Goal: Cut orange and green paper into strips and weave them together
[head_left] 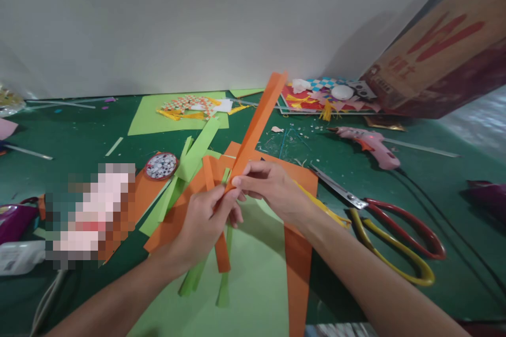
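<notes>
My left hand [207, 218] and my right hand [272, 187] meet above a green table [79, 142]. Both pinch the lower end of a long orange paper strip [259, 121] that rises tilted to the upper right. My left hand also grips several green paper strips [193, 279] and a second orange strip [222, 255] that hang below it. Under the hands lie an orange paper sheet [296, 268] and a light green sheet [253, 274]. More green strips [197, 150] fan out to the left.
Red-and-yellow-handled scissors [391, 234] lie to the right, and a pink glue gun [369, 145] behind them. A round tub of googly eyes [161, 165] sits left of the strips. A woven paper piece [190, 106] rests on a green sheet at the back. A cardboard box [443, 47] leans at the right.
</notes>
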Action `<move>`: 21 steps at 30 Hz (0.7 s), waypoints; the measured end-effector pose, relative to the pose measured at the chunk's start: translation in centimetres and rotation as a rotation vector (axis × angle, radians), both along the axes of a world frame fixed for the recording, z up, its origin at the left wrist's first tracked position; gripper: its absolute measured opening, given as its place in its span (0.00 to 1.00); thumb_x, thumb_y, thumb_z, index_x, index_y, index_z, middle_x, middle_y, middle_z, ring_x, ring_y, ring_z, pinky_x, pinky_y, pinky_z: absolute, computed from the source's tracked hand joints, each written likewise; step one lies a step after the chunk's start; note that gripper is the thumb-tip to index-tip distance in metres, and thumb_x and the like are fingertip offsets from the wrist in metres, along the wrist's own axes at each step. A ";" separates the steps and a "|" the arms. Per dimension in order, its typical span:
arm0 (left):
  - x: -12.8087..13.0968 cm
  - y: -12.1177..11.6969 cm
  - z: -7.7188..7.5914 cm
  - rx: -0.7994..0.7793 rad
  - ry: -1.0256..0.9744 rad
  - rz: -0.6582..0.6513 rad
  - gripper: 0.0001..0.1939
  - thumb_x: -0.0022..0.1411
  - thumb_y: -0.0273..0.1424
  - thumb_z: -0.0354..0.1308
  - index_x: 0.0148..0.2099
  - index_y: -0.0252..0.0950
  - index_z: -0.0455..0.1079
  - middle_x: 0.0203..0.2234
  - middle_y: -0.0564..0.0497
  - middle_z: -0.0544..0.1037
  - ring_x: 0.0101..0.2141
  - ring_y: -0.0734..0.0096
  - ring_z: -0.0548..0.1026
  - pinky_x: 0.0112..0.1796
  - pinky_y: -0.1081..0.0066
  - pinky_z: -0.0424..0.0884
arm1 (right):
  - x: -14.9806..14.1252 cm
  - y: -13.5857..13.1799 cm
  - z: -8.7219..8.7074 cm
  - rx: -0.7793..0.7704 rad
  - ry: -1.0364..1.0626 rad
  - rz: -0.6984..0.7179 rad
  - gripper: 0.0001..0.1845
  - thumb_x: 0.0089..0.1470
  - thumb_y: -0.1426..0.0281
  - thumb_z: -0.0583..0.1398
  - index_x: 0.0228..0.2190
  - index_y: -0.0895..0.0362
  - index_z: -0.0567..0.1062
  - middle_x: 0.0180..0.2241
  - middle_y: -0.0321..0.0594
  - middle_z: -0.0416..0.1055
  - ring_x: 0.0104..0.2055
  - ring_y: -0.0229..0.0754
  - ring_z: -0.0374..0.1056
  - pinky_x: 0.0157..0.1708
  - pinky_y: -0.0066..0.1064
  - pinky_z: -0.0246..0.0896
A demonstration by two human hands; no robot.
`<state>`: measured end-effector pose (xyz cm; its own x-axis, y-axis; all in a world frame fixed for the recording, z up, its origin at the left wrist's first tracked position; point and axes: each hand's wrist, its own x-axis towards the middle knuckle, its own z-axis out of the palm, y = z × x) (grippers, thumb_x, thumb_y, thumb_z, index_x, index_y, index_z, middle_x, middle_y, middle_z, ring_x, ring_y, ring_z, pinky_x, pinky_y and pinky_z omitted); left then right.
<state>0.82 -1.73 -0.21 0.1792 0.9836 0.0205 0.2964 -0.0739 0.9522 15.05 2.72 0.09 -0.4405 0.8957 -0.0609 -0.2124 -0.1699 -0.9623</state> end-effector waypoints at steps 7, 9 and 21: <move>-0.1 0.1 0.0 -0.013 0.009 0.005 0.15 0.63 0.37 0.48 0.26 0.36 0.63 0.15 0.55 0.73 0.16 0.78 0.70 0.22 0.77 0.66 | 0.0 0.0 -0.4 0.006 0.019 -0.019 0.16 0.40 0.62 0.67 0.16 0.57 0.68 0.17 0.32 0.64 0.21 0.33 0.59 0.24 0.29 0.54; -0.1 0.1 0.0 -0.023 0.004 0.004 0.15 0.63 0.37 0.48 0.26 0.36 0.63 0.16 0.55 0.73 0.16 0.78 0.70 0.22 0.78 0.66 | -0.1 0.0 -0.3 0.001 0.010 -0.023 0.17 0.39 0.61 0.67 0.15 0.56 0.68 0.16 0.32 0.65 0.21 0.33 0.59 0.24 0.29 0.52; 0.1 -0.1 -0.3 -0.085 -0.049 -0.046 0.14 0.64 0.35 0.47 0.27 0.36 0.62 0.17 0.54 0.73 0.18 0.78 0.71 0.22 0.78 0.68 | -0.2 0.0 0.1 0.003 -0.019 -0.138 0.20 0.38 0.60 0.67 0.13 0.56 0.64 0.13 0.27 0.53 0.18 0.30 0.45 0.20 0.29 0.39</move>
